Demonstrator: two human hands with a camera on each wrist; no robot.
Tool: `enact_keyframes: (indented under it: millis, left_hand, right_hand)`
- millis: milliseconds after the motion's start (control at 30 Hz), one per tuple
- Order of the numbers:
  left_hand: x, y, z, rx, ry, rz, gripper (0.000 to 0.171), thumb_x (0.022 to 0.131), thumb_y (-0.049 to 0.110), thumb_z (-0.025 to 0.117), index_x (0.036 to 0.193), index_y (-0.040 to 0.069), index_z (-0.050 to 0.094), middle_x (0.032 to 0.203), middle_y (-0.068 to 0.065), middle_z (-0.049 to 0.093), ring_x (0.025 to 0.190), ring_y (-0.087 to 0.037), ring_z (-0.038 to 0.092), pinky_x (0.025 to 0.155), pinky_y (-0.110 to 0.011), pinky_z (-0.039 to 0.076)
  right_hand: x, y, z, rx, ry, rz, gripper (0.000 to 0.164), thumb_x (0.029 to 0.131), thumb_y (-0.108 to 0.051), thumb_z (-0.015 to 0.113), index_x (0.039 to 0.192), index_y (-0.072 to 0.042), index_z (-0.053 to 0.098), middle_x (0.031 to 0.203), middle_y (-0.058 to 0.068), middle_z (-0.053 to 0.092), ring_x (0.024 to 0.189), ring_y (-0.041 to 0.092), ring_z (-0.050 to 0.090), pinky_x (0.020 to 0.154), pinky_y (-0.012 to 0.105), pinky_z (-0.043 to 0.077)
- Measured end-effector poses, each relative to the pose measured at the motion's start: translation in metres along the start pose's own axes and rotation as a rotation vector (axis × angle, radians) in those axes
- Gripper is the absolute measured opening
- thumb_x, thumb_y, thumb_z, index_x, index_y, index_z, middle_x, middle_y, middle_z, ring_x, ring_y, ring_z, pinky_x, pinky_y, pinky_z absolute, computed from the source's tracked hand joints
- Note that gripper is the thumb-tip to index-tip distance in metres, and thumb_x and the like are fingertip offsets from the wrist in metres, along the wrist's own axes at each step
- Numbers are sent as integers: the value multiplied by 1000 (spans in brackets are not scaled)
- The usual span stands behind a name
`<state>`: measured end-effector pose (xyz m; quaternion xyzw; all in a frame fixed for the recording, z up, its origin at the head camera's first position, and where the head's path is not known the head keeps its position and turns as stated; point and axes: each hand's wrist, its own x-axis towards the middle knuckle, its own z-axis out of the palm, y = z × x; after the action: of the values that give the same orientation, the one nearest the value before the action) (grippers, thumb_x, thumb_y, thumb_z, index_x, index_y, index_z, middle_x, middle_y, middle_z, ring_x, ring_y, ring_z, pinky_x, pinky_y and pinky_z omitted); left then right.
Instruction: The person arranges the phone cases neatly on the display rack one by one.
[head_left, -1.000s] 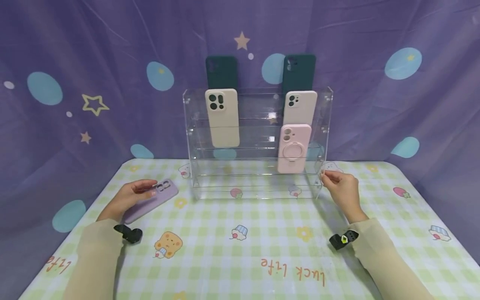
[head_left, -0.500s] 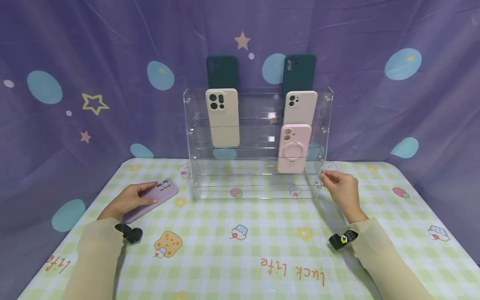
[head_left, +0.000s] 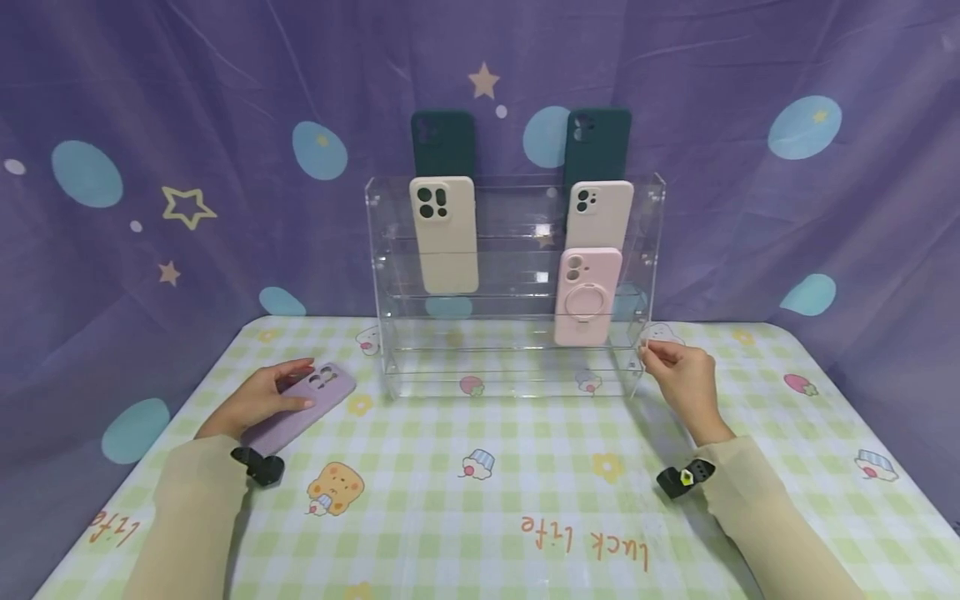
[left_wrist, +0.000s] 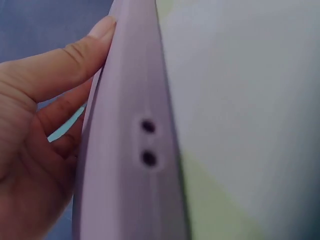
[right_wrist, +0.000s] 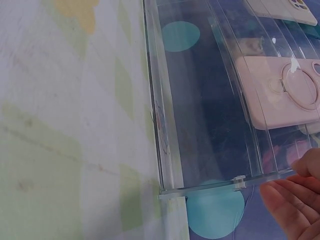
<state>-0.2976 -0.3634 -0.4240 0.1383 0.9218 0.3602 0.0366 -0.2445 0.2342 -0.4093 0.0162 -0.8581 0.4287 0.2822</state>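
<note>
In the head view my left hand holds a lilac phone case at the left of the table, thumb on the near side. The left wrist view looks along the edge of that lilac phone case, which has two small round holes; my thumb presses its side and the other fingers are partly hidden behind it. My right hand pinches the right side edge of a clear acrylic display rack. Seen from the right wrist, thumb and fingers meet at the rack's side panel.
A cream phone case, a white phone case and a pink phone case with a ring stand in the rack. Two dark green phone cases rise behind at the top. A checked cloth covers the table.
My left thumb has slid down to the lilac phone case's near side, and the case has tilted slightly. My right hand and the rack stay where they were.
</note>
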Motion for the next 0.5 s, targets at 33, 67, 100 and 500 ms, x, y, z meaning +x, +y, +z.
enact_keyframes:
  millis: [33,67,100,500]
  left_hand:
    - [0,1,0,1,2,3,76,79,17,77,140,-6,38,132,-29,49,115,-41,50,82,-24,44]
    - [0,2,0,3,3,6,75,79,17,77,139,-7,39,131,-30,49,114,-42,50,82,-26,44]
    - [0,4,1,4,3,7,74,79,16,76,138,-8,39,131,-31,49,114,-42,50,82,-27,45]
    - [4,6,1,42,60,-129,63,80,17,75,132,-7,49,123,-29,56,106,-34,54,80,-32,44]
  right_hand:
    - [0,0,0,-3,1,-3,21,87,-8,66,99,9,70,92,24,69,65,-24,49,58,2,43]
    - [0,0,0,-5,3,-4,21,87,-8,66,99,9,70,92,24,69,65,-24,49,58,2,43]
    - [1,0,0,-8,4,-5,21,87,-8,66,99,8,70,92,24,69,65,-24,49,58,2,43]
    - [0,0,1,-8,13,-3,20,86,-6,66,98,9,70,93,24,69,65,-24,49,58,2,43]
